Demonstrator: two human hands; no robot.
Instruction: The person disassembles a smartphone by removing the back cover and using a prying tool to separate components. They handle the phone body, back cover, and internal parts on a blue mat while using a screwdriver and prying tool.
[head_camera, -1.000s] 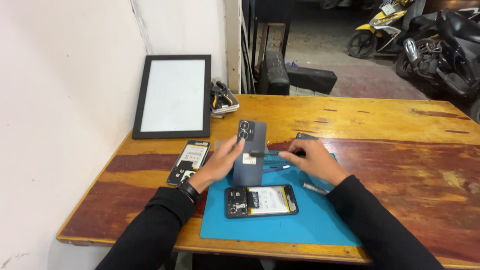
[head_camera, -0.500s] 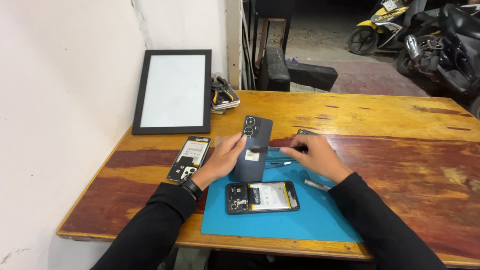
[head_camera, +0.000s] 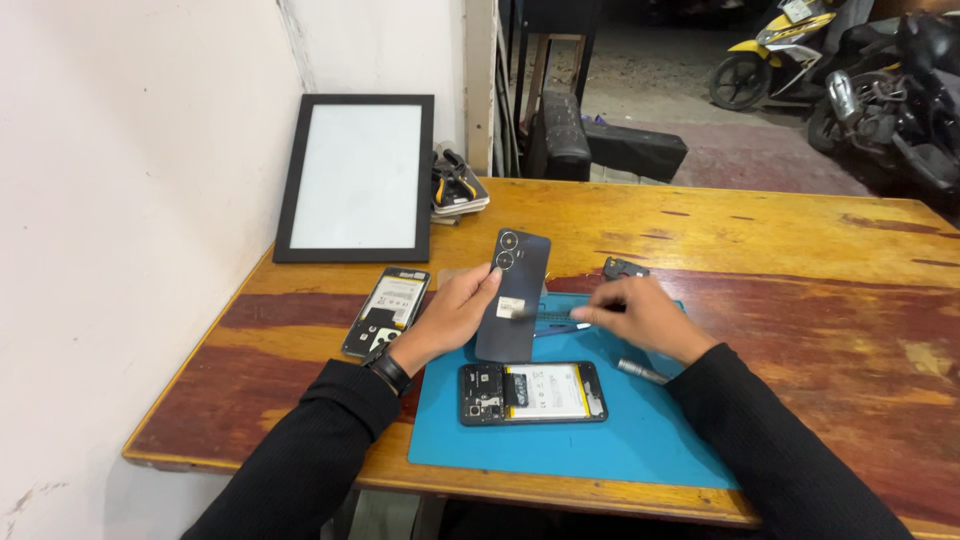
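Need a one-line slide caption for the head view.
Left hand props a dark phone back cover upright; right hand rests beside it on a blue mat.

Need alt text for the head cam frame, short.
A person's left hand holds a dark phone back cover upright over a blue mat while the right hand brings a thin tool to it. An opened phone lies on the mat on a wooden table.

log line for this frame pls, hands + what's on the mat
left hand: holds dark phone back cover upright | right hand: pinches thin tool at cover | blue mat: opened phone, face down, battery showing
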